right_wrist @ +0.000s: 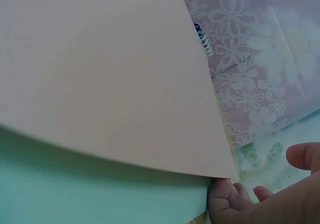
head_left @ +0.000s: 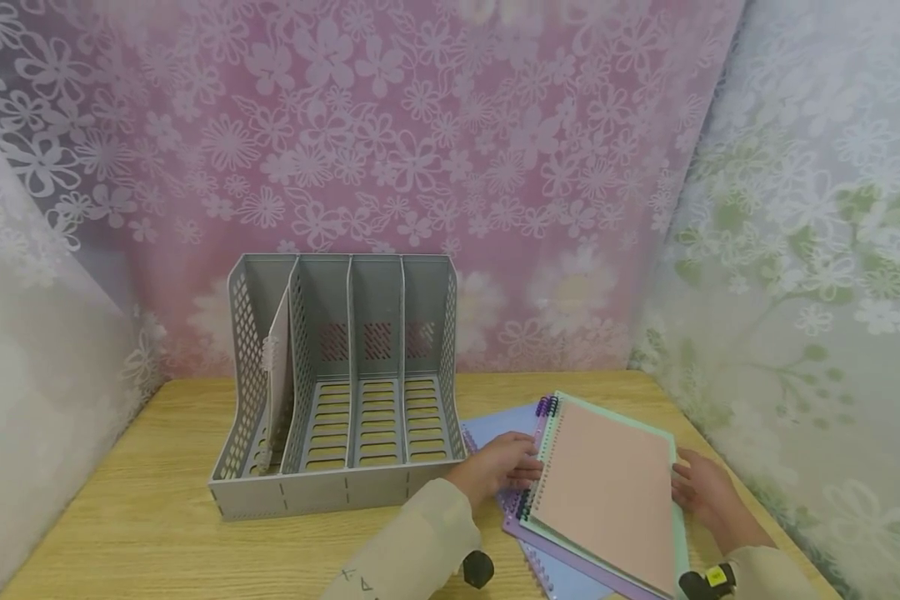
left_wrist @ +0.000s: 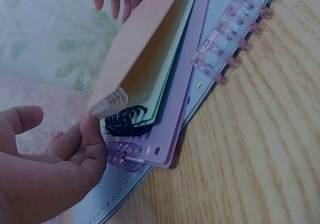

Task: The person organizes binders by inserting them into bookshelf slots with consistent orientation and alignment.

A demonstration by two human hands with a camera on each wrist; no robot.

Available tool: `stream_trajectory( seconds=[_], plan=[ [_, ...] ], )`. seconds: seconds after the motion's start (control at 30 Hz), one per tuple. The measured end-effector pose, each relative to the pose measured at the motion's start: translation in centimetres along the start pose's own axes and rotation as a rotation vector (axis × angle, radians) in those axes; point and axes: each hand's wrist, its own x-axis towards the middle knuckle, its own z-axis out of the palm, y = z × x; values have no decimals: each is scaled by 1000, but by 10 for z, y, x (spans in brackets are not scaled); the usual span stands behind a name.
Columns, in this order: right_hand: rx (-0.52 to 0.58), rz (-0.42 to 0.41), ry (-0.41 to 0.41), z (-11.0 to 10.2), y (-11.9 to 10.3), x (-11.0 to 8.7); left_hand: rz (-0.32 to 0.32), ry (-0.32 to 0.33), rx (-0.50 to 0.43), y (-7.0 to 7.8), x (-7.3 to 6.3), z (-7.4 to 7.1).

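A pink spiral notebook (head_left: 607,492) with clear coils lies on top of a stack at the right of the table. Beneath it show a mint green notebook (head_left: 678,533) with black rings, a purple one (head_left: 512,523) and a blue one (head_left: 495,423) with purple rings. My left hand (head_left: 502,462) touches the coil side with its fingers, thumb apart. At the opposite edge, my right hand (head_left: 705,496) has its fingertips against the pink notebook's side. In the right wrist view its thumb stands away from the pink cover (right_wrist: 115,84), which bows above the green one.
A grey file rack (head_left: 337,492) with upright dividers stands left of the stack on the wooden table (head_left: 157,542). Its leftmost slot holds a pale spiral notebook (head_left: 277,375). Floral curtains (head_left: 420,167) enclose the back and sides.
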Motion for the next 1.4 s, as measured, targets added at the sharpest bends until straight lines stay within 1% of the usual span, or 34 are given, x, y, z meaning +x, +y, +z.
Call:
stream_trajectory(
  seconds=[0.17, 0.27, 0.37, 0.47, 0.6, 0.73, 0.83, 0.93, 1.07, 1.17, 1.3, 1.4],
  plan=[
    [6, -10, -60, -1, 3, -3, 7, -17, -32, -1, -2, 1],
    [29, -20, -87, 0, 4, -3, 12, -32, -40, 0, -1, 2],
    [53, -33, -90, 0, 6, -4, -6, -19, -43, 0, 1, 5],
    [79, -51, -98, 1, 10, -4, -18, -9, -69, -2, 3, 7],
    [79, -53, -110, 2, 12, -6, 1, -27, -85, -6, 4, 8],
    [83, -52, -127, 3, 13, -7, 29, -40, -52, -7, 3, 7],
    [115, -62, -123, 5, 12, -6, 49, -46, -33, -7, 3, 6],
    [130, -72, -114, 7, 10, -7, 56, -42, -28, -6, 2, 6],
    [126, -77, -133, 9, 7, -9, 56, -39, -39, -6, 2, 6],
    [121, -82, -166, 10, 5, -12, 55, -52, -60, -4, 0, 7],
    [104, -100, -182, 15, 2, -15, 54, -69, -91, -2, -3, 6],
    [84, -117, -165, 19, -1, -16, 59, -66, -106, -2, -3, 3]
  ],
)
